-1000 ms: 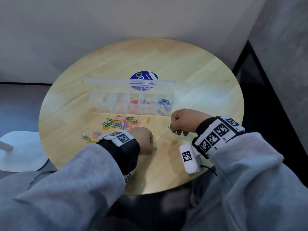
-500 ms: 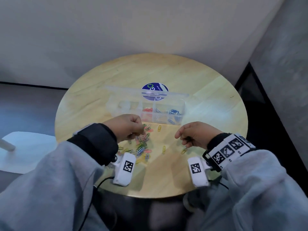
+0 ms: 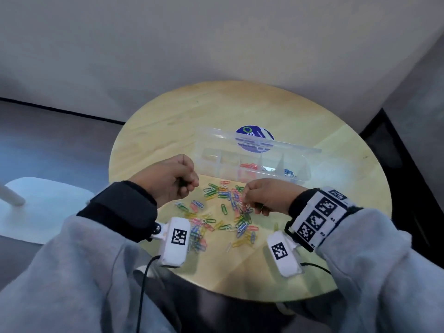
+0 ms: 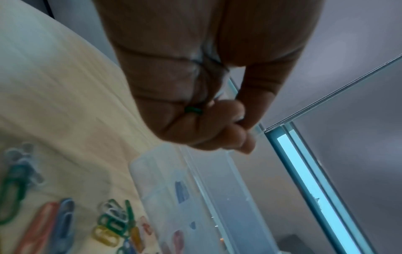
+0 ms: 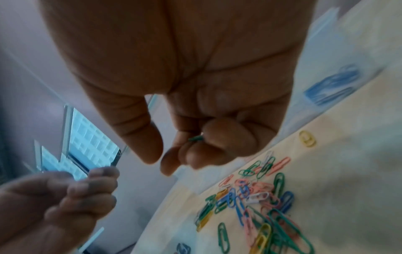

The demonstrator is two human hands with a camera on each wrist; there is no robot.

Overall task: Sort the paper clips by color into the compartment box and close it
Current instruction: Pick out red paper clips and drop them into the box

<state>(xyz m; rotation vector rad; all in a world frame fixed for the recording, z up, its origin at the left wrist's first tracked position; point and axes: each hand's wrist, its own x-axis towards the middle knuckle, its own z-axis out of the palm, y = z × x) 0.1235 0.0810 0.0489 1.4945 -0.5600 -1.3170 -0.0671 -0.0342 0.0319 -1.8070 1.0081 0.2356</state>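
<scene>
Both hands curled above the table, left hand (image 3: 169,180) and right hand (image 3: 265,197) each pinching a green clip (image 4: 192,110) in front of the open box (image 3: 252,162), loose clips (image 3: 225,212) heaped before it: light, springy, slippery wire, likely to tangle, best pinched singly across the loops.

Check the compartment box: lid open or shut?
Open. The compartment box has its lid raised behind it; red and blue clips lie exposed inside.

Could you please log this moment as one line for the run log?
left hand: grips green clip | right hand: grips green clip | box: open | loose clips: on table
</scene>
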